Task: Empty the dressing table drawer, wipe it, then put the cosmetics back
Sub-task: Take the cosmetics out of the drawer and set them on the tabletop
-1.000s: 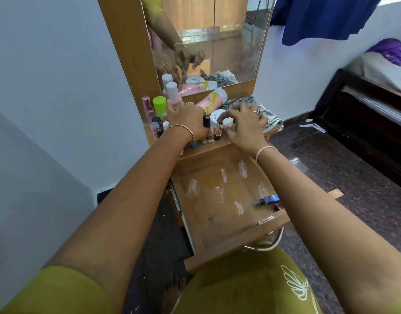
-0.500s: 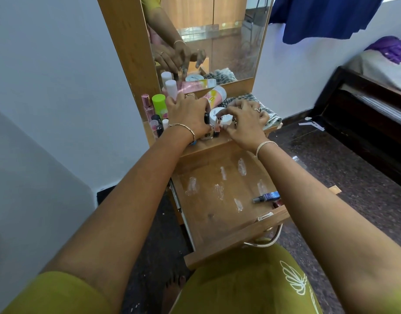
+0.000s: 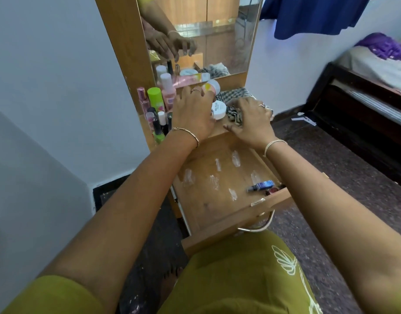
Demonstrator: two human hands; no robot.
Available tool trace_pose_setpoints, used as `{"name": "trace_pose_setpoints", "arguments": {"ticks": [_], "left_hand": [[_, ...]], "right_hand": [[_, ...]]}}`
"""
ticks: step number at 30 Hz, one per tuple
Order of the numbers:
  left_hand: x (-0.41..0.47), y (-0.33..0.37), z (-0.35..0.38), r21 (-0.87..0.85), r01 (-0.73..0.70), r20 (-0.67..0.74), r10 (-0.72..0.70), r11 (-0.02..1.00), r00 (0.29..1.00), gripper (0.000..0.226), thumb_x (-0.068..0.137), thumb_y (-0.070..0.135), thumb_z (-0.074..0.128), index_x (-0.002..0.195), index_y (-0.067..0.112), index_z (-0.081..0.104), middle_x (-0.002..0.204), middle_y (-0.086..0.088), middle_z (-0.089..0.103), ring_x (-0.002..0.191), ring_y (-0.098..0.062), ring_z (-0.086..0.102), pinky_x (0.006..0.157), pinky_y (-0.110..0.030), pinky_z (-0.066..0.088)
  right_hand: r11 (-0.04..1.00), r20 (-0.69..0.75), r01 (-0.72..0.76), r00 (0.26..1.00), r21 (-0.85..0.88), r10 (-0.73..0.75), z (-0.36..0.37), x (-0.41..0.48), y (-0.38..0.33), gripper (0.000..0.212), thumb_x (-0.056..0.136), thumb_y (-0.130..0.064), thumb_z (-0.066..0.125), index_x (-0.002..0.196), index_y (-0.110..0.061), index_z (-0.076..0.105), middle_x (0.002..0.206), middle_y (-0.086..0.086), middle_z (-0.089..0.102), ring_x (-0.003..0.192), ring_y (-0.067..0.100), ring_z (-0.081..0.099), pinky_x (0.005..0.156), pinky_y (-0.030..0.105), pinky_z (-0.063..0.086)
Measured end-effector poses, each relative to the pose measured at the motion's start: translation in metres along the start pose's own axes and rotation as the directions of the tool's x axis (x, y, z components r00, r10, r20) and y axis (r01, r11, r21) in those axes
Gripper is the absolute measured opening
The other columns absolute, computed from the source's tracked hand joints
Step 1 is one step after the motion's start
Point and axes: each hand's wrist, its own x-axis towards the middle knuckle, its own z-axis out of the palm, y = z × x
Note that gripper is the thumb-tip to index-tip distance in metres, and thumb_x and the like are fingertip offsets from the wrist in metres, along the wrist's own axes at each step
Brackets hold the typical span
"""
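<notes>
The left hand (image 3: pixel 192 114) reaches over the dressing table top, palm down, knuckles toward the camera. Just past its fingertips stands a white jar (image 3: pixel 220 108), and beyond that lies a pink tube (image 3: pixel 212 86) on its side. The back of the hand hides the fingers, so I cannot tell whether they hold the jar or only touch it. To the left of this hand stands a crowd of small bottles (image 3: pixel 158 109), with pink, green and white caps, all upright.

The right hand (image 3: pixel 251 123) lies just beside the left one, on the far side of the jar. Its fingers are curled into a checked cloth (image 3: pixel 237 95), which is bunched under the palm and thumb.

Below both wrists the drawer (image 3: pixel 201 200) is pulled out. White smears (image 3: pixel 235 158) streak its wooden floor. Under the right forearm, near the front right corner, a blue bottle (image 3: pixel 262 185) lies on its side, with a dark red thing (image 3: pixel 272 191) just beside it, partly hidden by the arm. A metal handle (image 3: pixel 260 226) hangs on the drawer front.

Above the hands, the mirror (image 3: pixel 217 30) shows them both.
</notes>
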Motion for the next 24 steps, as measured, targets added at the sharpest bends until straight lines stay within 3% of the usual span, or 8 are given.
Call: {"name": "trace_pose_setpoints", "arguments": {"ticks": [3, 6, 9, 13, 15, 19, 24], "left_hand": [[-0.019, 0.017, 0.011, -0.163, -0.036, 0.003, 0.037, 0.986, 0.999, 0.032, 0.082, 0.029, 0.061, 0.112, 0.018, 0.057, 0.114, -0.008, 0.059, 0.109, -0.031, 0.05, 0.08, -0.041, 0.043], [-0.039, 0.032, 0.032, -0.274, -0.018, 0.107, 0.049, 0.962, 0.993, 0.019, 0.081, 0.031, 0.062, 0.097, 0.021, 0.06, 0.103, -0.003, 0.064, 0.102, -0.025, 0.057, 0.077, -0.036, 0.048], [-0.058, 0.046, 0.06, -0.305, 0.039, 0.276, 0.049, 0.952, 0.96, 0.006, 0.08, 0.029, 0.062, 0.085, 0.028, 0.06, 0.097, 0.001, 0.064, 0.096, -0.022, 0.06, 0.07, -0.03, 0.044], [-0.077, 0.059, 0.1, -0.312, 0.081, 0.487, 0.085, 0.947, 0.869, 0.017, 0.077, 0.03, 0.069, 0.093, 0.031, 0.064, 0.099, 0.004, 0.063, 0.096, -0.018, 0.06, 0.068, -0.028, 0.042], [-0.083, 0.065, 0.114, -0.308, 0.103, 0.553, 0.09, 0.946, 0.828, 0.023, 0.074, 0.03, 0.072, 0.095, 0.03, 0.064, 0.1, 0.002, 0.062, 0.096, -0.019, 0.06, 0.075, -0.031, 0.049], [-0.09, 0.069, 0.126, -0.332, 0.14, 0.577, 0.084, 0.933, 0.813, 0.03, 0.07, 0.026, 0.074, 0.097, 0.029, 0.064, 0.096, 0.004, 0.065, 0.099, -0.02, 0.06, 0.086, -0.04, 0.05], [-0.089, 0.062, 0.128, -0.375, 0.186, 0.553, 0.058, 0.908, 0.831, 0.035, 0.072, 0.023, 0.073, 0.105, 0.027, 0.063, 0.102, 0.005, 0.065, 0.1, -0.018, 0.06, 0.085, -0.036, 0.051]], "right_hand": [[0.995, 0.03, 0.006, 1.0, 0.101, -0.009, -0.003, -0.021, 0.024, 0.04, 0.077, -0.026, 0.074, 0.111, -0.017, 0.054, 0.107, 0.004, 0.057, 0.096, 0.021, 0.055, 0.086, 0.04, 0.046], [0.996, 0.217, -0.036, 0.976, 0.077, 0.019, -0.007, -0.04, 0.048, 0.023, 0.073, -0.018, 0.076, 0.091, -0.017, 0.061, 0.09, 0.0, 0.064, 0.08, 0.018, 0.057, 0.08, 0.04, 0.051], [0.996, 0.393, -0.021, 0.918, -0.084, 0.053, -0.009, -0.056, 0.065, 0.017, 0.072, -0.018, 0.077, 0.088, -0.016, 0.069, 0.09, 0.002, 0.068, 0.086, 0.022, 0.063, 0.08, 0.036, 0.052], [0.978, 0.607, 0.05, 0.79, -0.201, 0.085, 0.003, -0.071, 0.072, 0.024, 0.07, -0.019, 0.079, 0.093, -0.019, 0.073, 0.093, -0.002, 0.07, 0.089, 0.017, 0.064, 0.078, 0.026, 0.051], [0.972, 0.642, 0.076, 0.762, -0.222, 0.087, 0.012, -0.073, 0.072, 0.024, 0.069, -0.023, 0.079, 0.092, -0.021, 0.073, 0.095, -0.003, 0.07, 0.092, 0.018, 0.064, 0.08, 0.028, 0.052], [0.96, 0.68, 0.125, 0.728, -0.251, 0.084, 0.027, -0.076, 0.07, 0.02, 0.07, -0.029, 0.079, 0.087, -0.024, 0.071, 0.093, -0.001, 0.069, 0.089, 0.022, 0.065, 0.071, 0.025, 0.047], [0.956, 0.676, 0.145, 0.733, -0.256, 0.07, 0.039, -0.077, 0.072, 0.014, 0.074, -0.024, 0.075, 0.088, -0.021, 0.069, 0.092, 0.004, 0.068, 0.085, 0.026, 0.065, 0.064, 0.025, 0.041]]}}
